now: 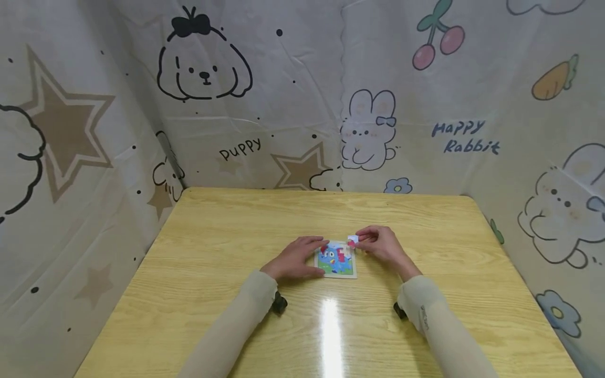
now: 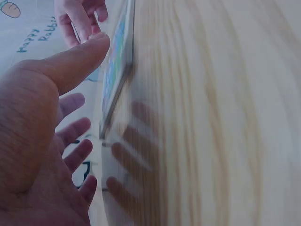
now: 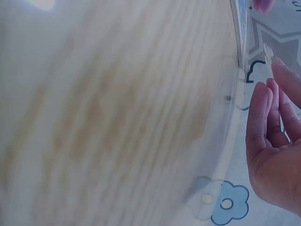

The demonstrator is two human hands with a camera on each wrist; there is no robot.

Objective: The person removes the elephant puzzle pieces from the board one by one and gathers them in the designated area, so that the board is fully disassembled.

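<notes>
A small square jigsaw puzzle [image 1: 335, 262] with a blue cartoon animal on green ground lies in a pale frame on the table. Its upper right part shows a bare spot. My left hand [image 1: 299, 258] spreads round the puzzle's left side, thumb at the lower edge and fingers at the top; in the left wrist view the fingers are fairly straight beside the board's edge. My right hand [image 1: 382, 245] pinches a puzzle piece [image 1: 352, 240], white and pink-red, just above the upper right corner. Seen from the right wrist, the piece [image 3: 268, 59] shows edge-on between thumb and fingers.
A wooden table [image 1: 227, 231] with light grain spreads around the puzzle. Behind and beside it hangs a pale curtain [image 1: 293, 105] printed with cartoon animals, stars and flowers. A bright light reflection falls on the table in front of the puzzle.
</notes>
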